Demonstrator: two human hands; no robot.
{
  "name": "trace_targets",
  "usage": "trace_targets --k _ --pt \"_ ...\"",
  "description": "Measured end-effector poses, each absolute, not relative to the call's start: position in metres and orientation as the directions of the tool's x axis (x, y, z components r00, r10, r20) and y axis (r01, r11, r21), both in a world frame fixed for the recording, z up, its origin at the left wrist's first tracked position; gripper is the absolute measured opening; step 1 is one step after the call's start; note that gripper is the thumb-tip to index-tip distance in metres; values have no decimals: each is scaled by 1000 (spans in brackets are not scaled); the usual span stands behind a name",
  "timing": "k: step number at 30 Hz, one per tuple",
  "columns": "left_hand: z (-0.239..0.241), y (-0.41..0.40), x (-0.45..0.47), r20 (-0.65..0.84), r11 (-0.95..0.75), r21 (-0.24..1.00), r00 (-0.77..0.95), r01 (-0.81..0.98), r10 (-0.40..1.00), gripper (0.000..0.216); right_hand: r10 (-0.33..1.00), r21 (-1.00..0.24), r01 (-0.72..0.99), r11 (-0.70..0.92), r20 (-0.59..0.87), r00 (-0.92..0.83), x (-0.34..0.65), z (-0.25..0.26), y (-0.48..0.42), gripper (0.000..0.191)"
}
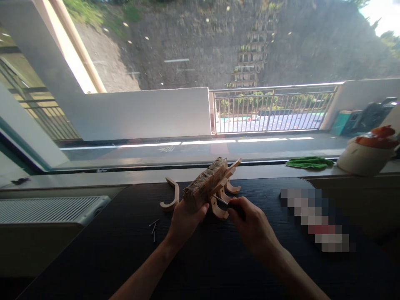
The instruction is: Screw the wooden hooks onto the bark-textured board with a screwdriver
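My left hand (pixel 187 221) is closed around the near end of a rough, bark-covered piece of wood (pixel 204 179), held tilted above the dark table. Several pale curved wooden hooks (pixel 220 212) stick out from its right side. In my right hand (pixel 253 223) is a screwdriver (pixel 236 207) with a dark handle; its thin metal shaft reaches to the nearest hook, where small dark holes show. One loose wooden hook (pixel 176 193) lies on the table left of the wood. Three screws (pixel 153 228) rest beside my left forearm.
A pixelated long object (pixel 315 221) lies on the right of the black table (pixel 212 266). On the window sill are a green cloth (pixel 309 163) and a pale pot (pixel 362 158) with an orange top. A radiator (pixel 53 210) stands at the left, and the window glass rises behind the sill.
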State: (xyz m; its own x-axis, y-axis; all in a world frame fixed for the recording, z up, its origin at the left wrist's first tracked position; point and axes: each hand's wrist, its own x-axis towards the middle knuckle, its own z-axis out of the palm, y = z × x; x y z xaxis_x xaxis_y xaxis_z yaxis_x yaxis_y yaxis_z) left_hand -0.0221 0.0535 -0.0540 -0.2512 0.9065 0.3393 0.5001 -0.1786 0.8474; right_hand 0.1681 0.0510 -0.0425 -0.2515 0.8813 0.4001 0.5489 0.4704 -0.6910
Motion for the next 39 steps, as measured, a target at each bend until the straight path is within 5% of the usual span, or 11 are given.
trace_targets --k 10,16,21,32,39 --pt "-58 57 -26 330 -192 872 -250 451 910 39 864 -640 583 500 418 -282 171 -38 51 41" --pt "-59 60 -29 288 -227 905 -127 358 949 41 816 -570 612 549 523 -246 173 -37 53 18" --pt "-60 60 -30 281 -210 885 -118 414 952 32 792 -505 658 559 560 -243 172 -38 50 17" --pt "-53 56 -29 246 -172 901 -141 399 959 33 907 -590 702 399 364 -210 167 -36 46 20" --pt "-60 58 -30 249 -150 893 -188 424 950 37 848 -523 700 486 477 -233 171 -40 50 13"
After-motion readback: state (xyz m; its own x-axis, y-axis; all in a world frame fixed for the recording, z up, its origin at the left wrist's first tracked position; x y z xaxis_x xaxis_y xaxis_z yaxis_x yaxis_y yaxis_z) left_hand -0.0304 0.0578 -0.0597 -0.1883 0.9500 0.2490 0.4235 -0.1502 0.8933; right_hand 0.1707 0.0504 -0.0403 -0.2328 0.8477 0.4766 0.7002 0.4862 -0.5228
